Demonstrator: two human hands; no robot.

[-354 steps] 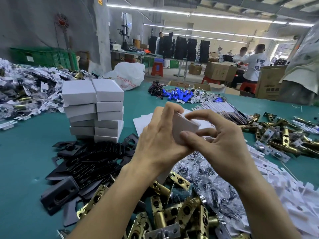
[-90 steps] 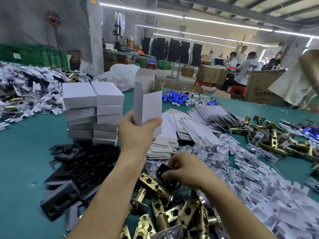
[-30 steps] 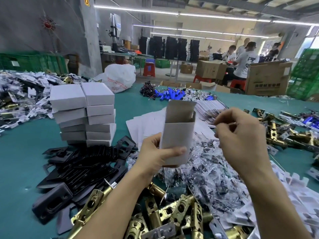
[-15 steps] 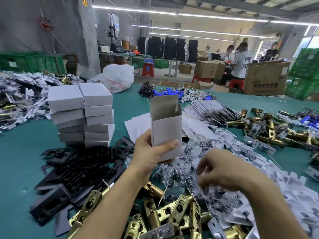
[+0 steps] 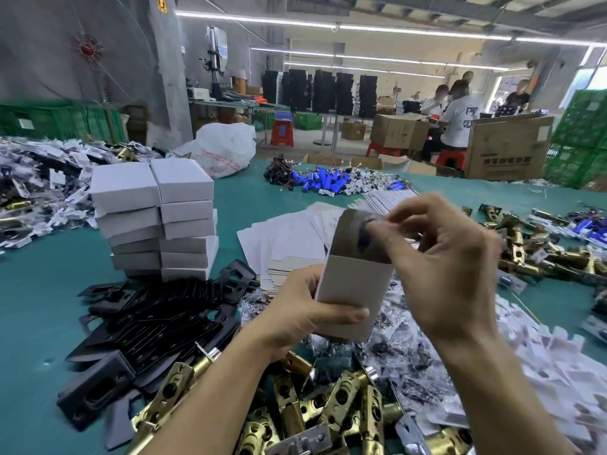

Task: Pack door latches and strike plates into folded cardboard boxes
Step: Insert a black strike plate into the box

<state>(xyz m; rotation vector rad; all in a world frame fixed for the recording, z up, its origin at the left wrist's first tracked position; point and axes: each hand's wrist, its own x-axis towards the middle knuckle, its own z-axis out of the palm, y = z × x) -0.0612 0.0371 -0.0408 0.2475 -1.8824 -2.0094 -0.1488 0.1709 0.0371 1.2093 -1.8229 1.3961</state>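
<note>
My left hand (image 5: 305, 310) grips an upright white cardboard box (image 5: 353, 290) with its top flap open, above the table's middle. My right hand (image 5: 440, 257) is at the box's mouth, its fingertips pinching a small clear bag of dark screws (image 5: 366, 231) that is blurred and partly inside the opening. Brass door latches (image 5: 328, 412) lie heaped at the near edge below my arms. Black strike plates (image 5: 157, 320) are piled at the near left. A heap of clear screw bags (image 5: 404, 349) lies beneath the box.
A stack of closed white boxes (image 5: 154, 221) stands left of centre on the teal table (image 5: 46, 297). Flat box blanks (image 5: 289, 241) lie behind the held box. More latches (image 5: 542, 254) and white card pieces (image 5: 558, 366) fill the right. Blue parts (image 5: 325, 182) lie far back. People work beyond the table.
My right hand rose from the screw-bag heap with a small bag and brought it to the box's open top. My left hand kept hold of the box, lowering it slightly.
</note>
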